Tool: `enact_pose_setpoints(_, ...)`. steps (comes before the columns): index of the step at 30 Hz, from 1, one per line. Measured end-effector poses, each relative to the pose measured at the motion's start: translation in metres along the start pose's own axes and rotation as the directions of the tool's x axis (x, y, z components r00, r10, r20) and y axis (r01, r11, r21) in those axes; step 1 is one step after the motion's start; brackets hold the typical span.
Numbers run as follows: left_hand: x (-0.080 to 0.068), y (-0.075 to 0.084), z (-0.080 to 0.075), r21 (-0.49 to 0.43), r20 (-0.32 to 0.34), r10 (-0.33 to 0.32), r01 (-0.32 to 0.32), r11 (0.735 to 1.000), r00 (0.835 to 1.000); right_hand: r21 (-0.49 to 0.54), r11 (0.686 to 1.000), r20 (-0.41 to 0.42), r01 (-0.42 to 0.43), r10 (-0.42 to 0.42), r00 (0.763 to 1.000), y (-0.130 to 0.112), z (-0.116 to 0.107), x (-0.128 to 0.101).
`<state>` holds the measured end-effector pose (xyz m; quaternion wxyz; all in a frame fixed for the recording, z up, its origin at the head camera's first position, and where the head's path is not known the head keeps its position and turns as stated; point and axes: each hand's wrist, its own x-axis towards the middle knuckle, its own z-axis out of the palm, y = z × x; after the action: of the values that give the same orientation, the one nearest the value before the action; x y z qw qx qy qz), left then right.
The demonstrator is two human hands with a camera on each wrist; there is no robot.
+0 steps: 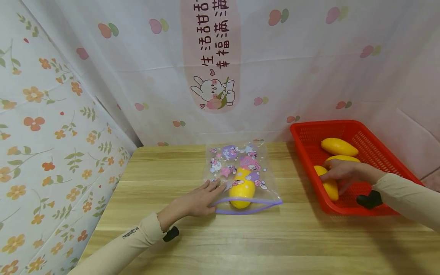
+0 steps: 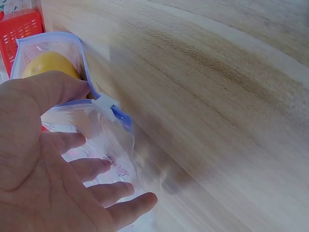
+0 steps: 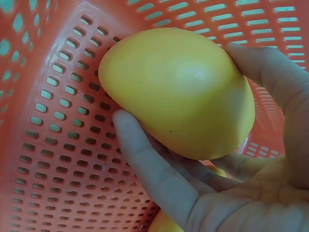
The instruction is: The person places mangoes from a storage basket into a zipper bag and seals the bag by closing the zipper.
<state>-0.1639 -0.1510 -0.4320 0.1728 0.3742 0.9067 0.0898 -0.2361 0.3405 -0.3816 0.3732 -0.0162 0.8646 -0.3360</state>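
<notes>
A clear zip bag printed with cartoon figures lies on the wooden table, its purple zip mouth towards me. One yellow mango is inside it. My left hand lies flat on the bag's left edge with fingers straight; in the left wrist view the left hand rests beside the zip slider. My right hand is inside the red basket and grips a yellow mango, fingers curled round it. Two more mangoes lie in the basket.
Flowered cloth walls stand at the left and back of the table. The red basket sits against the back right. Bare wood stretches in front of the bag and basket.
</notes>
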Motion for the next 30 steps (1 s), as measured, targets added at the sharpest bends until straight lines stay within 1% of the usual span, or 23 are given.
enact_pose_setpoints(7,-0.002,0.0,-0.002,0.015,0.003,0.034,-0.034,0.999,0.999,0.026,1.0,0.0,-0.002,0.002,1.0,0.002,-0.001,0.001)
enact_pose_setpoints(15,-0.001,0.0,-0.003,0.017,0.002,0.037,-0.037,0.999,0.999,0.02,1.0,0.016,-0.002,0.002,1.0,-0.001,-0.007,-0.004)
enact_pose_setpoints(19,-0.001,-0.001,-0.002,0.025,-0.003,0.038,-0.038,0.999,0.999,0.004,1.0,0.012,0.011,-0.011,1.0,-0.007,-0.009,-0.009)
enact_pose_setpoints(22,-0.002,-0.001,-0.002,0.026,-0.001,0.036,-0.036,0.999,0.999,-0.018,0.999,-0.004,0.033,-0.033,0.999,-0.012,-0.009,-0.014)
enact_pose_setpoints(28,-0.003,-0.002,-0.002,0.022,-0.005,0.042,-0.042,0.999,0.999,-0.006,0.997,-0.053,0.073,-0.073,0.996,-0.021,-0.011,-0.026)
enact_pose_setpoints(30,-0.003,-0.003,-0.002,0.016,-0.004,0.037,-0.037,0.999,0.999,-0.017,0.996,-0.068,0.089,-0.09,0.994,-0.024,-0.013,-0.03)
